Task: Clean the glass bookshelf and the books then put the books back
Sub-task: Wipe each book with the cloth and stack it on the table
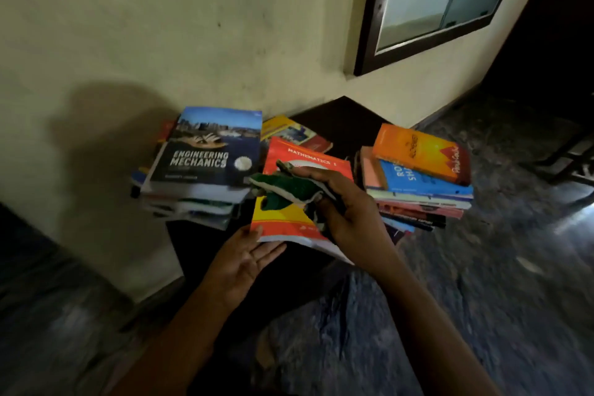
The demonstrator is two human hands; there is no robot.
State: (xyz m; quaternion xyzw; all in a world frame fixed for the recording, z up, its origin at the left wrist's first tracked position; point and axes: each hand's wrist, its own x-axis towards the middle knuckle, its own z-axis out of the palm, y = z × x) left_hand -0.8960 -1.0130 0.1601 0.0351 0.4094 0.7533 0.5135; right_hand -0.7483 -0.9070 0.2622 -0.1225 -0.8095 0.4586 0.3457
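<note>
A red and yellow Mathematics book (289,222) is held up over the floor in the middle of the view. My left hand (247,257) supports its near edge from below, thumb on the cover. My right hand (340,209) grips a green and white cloth (286,193) and presses it on the cover. Left of it stands a stack topped by an Engineering Mechanics book (205,154). On the right is another stack topped by an orange book (421,151). The glass-doored bookshelf (430,0) is set in the wall at the upper right.
A yellow book (289,130) lies behind the held one on a dark low surface (340,119). Dark stone floor (482,283) spreads to the right and front. Dark furniture legs (569,161) stand at the far right. A cream wall (160,26) rises behind the stacks.
</note>
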